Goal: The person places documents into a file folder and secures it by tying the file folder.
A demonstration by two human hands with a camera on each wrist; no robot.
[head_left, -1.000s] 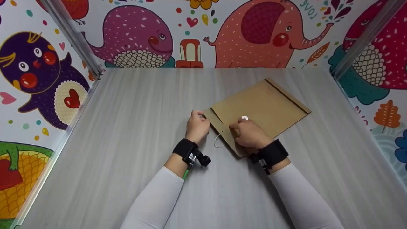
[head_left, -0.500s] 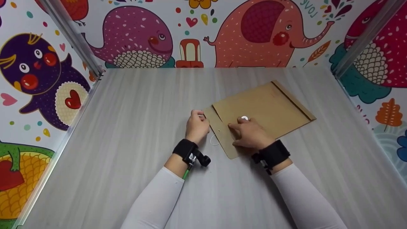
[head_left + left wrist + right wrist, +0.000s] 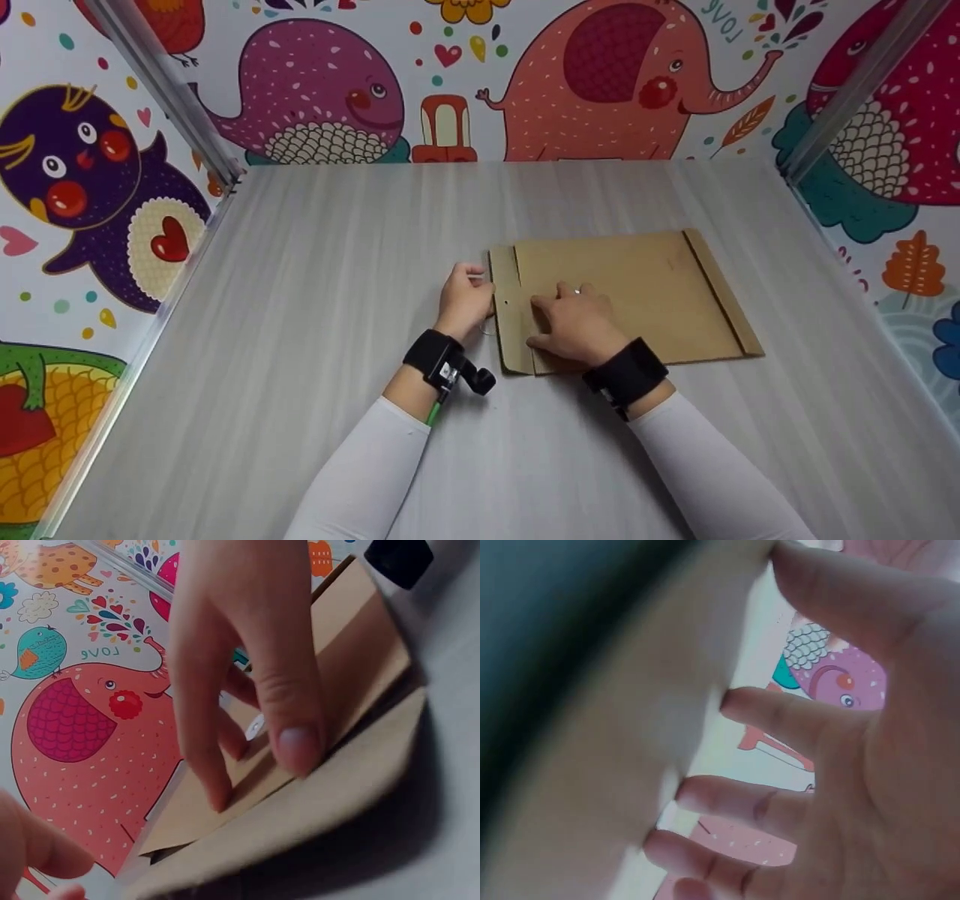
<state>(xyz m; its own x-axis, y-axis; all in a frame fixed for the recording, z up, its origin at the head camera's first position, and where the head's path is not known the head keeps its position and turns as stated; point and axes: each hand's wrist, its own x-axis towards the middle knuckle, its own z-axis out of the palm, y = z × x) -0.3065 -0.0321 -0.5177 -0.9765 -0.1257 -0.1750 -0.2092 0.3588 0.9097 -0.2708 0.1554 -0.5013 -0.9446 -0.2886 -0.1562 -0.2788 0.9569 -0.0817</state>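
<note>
A brown kraft document envelope (image 3: 645,292) lies flat on the table, its flap (image 3: 513,345) unfolded towards the left. My right hand (image 3: 577,326) rests on it with spread fingertips; the right wrist view shows those fingers (image 3: 772,720) touching the blurred paper. A white round button (image 3: 256,725) shows between the right fingers in the left wrist view. At the flap's outer edge is my left hand (image 3: 465,300), loosely bent. Its fingertips (image 3: 64,855) stand apart in the left wrist view, with nothing visible between them. A thin white string (image 3: 487,328) loops out beside the flap.
The table (image 3: 337,300) has a pale wood-grain top. Cartoon-printed panels (image 3: 315,90) enclose its back and sides, with metal strips (image 3: 161,90) at the corners. Black camera straps (image 3: 433,358) circle both wrists.
The envelope has turned clockwise beneath my right hand, so its long edges now run nearly left to right. Its far end has swung towards me. Both hands stay almost in place.
</note>
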